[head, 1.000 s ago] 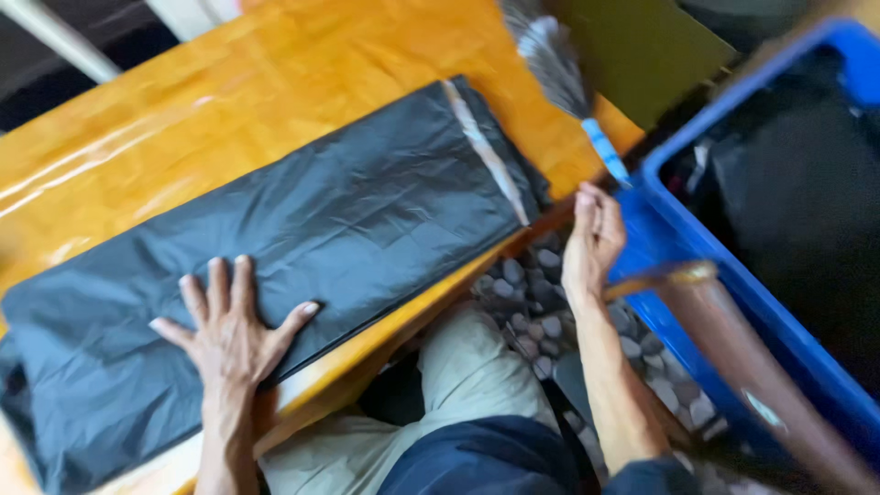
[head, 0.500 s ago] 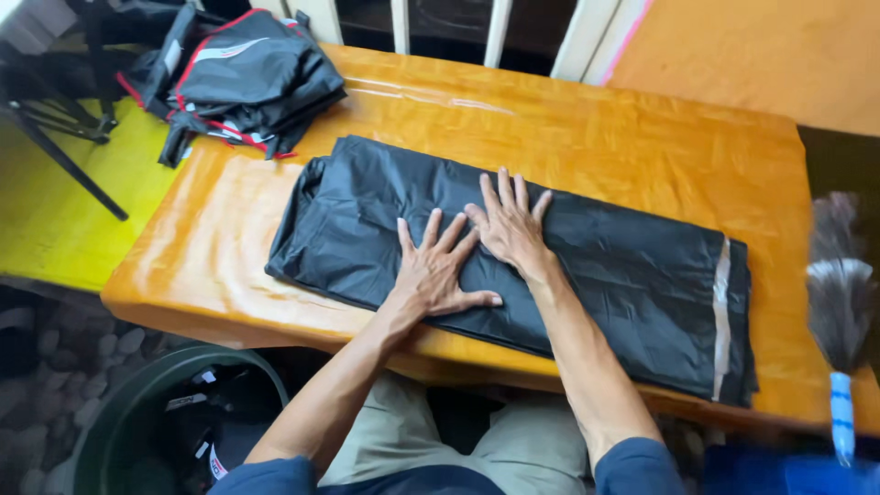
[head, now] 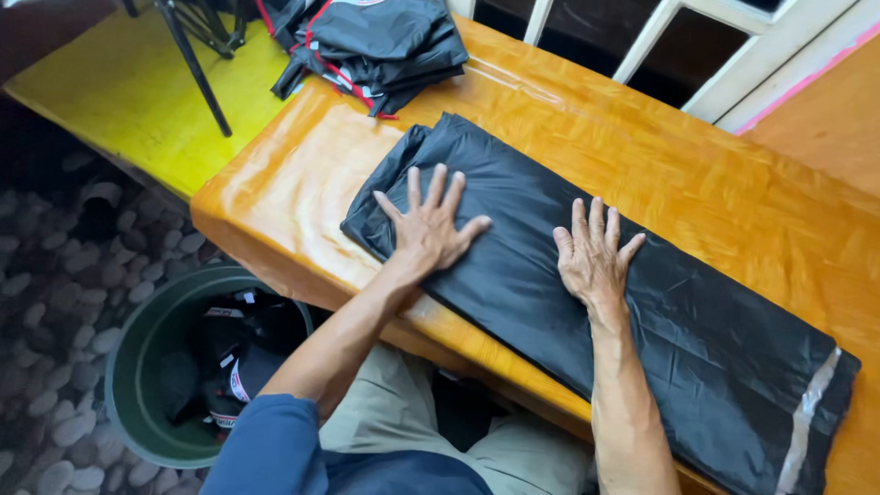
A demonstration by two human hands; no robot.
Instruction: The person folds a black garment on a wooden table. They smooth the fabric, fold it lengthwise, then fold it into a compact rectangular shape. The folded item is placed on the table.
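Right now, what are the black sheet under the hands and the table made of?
Black sheet: looks like thin plastic film, semi-gloss; fine wrinkles and soft sheen, with a pale strip near one end. Both hands, left and right, lie flat on it. Table: apparently wood under glossy varnish; orange grain and bright reflections.

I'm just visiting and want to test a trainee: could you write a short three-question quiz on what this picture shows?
1. True or false: both hands lie flat on the black folded garment.
2. What stands on the pebble floor below the table edge? A green tub, B white chair, C red ladder.
3. Which hand is nearer the garment's bunched end?

Key: 1 true. 2 A. 3 The left hand; the right hand rests mid-garment on the orange wooden table.
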